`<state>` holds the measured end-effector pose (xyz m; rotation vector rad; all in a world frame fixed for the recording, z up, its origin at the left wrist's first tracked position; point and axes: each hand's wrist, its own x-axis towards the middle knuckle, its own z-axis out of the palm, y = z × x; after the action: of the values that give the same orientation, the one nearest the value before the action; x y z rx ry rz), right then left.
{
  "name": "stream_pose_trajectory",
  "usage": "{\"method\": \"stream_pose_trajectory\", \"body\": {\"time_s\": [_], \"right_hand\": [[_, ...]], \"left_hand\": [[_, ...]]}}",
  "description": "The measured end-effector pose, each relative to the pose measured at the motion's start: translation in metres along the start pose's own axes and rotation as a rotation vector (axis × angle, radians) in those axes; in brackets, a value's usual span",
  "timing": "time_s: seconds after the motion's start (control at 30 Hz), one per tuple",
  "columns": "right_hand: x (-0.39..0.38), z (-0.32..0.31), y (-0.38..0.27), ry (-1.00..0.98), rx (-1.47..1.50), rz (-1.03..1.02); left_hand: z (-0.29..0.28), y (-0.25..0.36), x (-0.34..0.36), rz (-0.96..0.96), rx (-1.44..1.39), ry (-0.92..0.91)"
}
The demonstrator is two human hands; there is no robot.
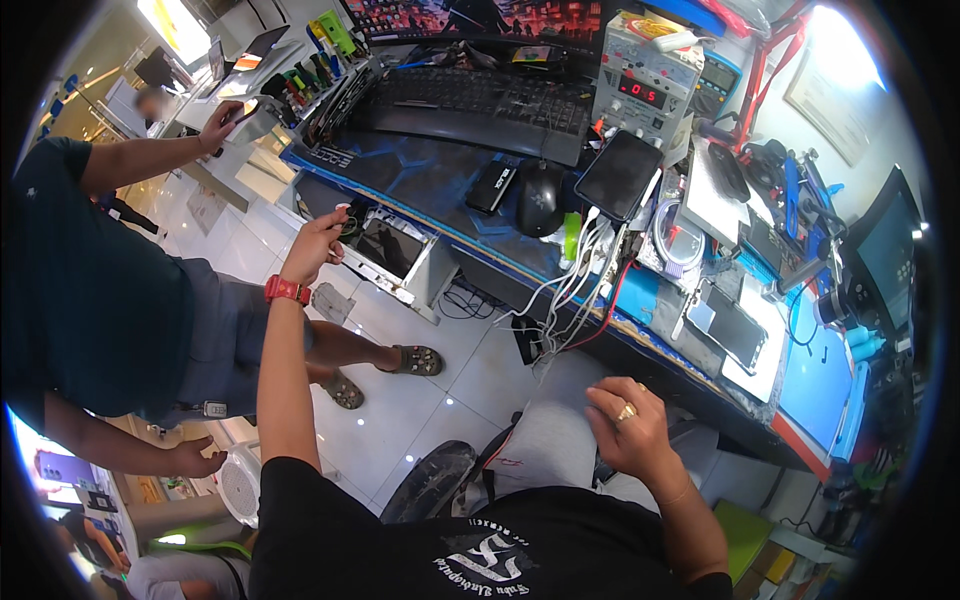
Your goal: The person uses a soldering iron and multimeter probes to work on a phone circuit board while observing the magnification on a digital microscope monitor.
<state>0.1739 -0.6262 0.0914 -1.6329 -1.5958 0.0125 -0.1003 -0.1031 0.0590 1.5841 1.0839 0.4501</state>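
Observation:
My left hand [316, 248], with a red watch on the wrist, is raised at the open drawer [425, 290]. Its fingers are pinched around something small and dark that I cannot make out. A dark flat device [390, 246] lies in the drawer beside it. My right hand [628, 425], wearing a gold ring, is over my lap, fingers loosely bent, with nothing visible in them. White cables [575, 280] hang over the desk edge above it. A black phone [620, 175], a mouse [540, 200] and a small black box [493, 182] lie on the desk.
A co-worker [100, 290] stands at my left, one hand [220, 125] raised with an object. A keyboard [460, 110], power supply [640, 90], phone frame [725, 325] and tools crowd the desk [430, 175]. A chair [430, 480] is beneath me; cables lie on the tiled floor.

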Motion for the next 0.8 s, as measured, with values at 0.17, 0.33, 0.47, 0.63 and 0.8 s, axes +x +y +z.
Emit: {"method": "stream_pose_trajectory", "body": {"time_s": [0.17,0.33,0.47,0.63,0.8], "right_hand": [[0.060,0.063,0.006,-0.084,0.759,0.464],[0.165,0.162,0.016,-0.026,0.890,0.588],[0.216,0.160,0.007,0.122,0.823,0.524],[0.202,0.088,0.024,0.032,0.254,0.289],[0.268,-0.043,0.075,0.261,-0.111,0.328]], "left_hand": [[0.022,0.067,-0.057,0.103,0.012,-0.075],[0.067,0.117,-0.118,0.318,-0.057,-0.309],[0.111,0.133,-0.142,0.423,-0.079,-0.409],[0.121,0.123,-0.127,0.474,-0.237,-0.361],[0.132,0.098,-0.106,0.403,-0.251,-0.338]]}}
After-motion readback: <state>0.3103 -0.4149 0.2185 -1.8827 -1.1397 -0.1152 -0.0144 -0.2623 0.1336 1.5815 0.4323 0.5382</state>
